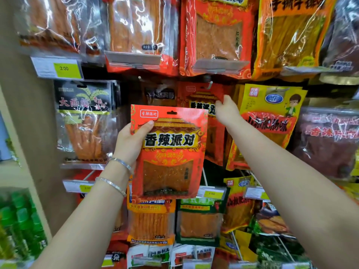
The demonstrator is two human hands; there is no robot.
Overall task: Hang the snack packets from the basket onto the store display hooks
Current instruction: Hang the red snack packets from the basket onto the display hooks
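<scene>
My left hand (132, 141) grips a red snack packet (169, 158) by its left edge, thumb on the front, holding it upright in front of the display. Its hang hole sits at the top middle. Behind it, my right hand (226, 109) pinches the upper right part of a matching red packet (200, 102) that hangs at a white display hook (209, 84). The hook's tip sticks out above that packet. The basket is not in view.
Hanging snack packets fill the display on all sides: a black packet (83, 117) at left, yellow packets (272, 121) at right, orange ones below. Yellow price tags (67, 69) sit on hook ends. A beige post (25, 133) stands at left, green bottles (17, 222) beyond it.
</scene>
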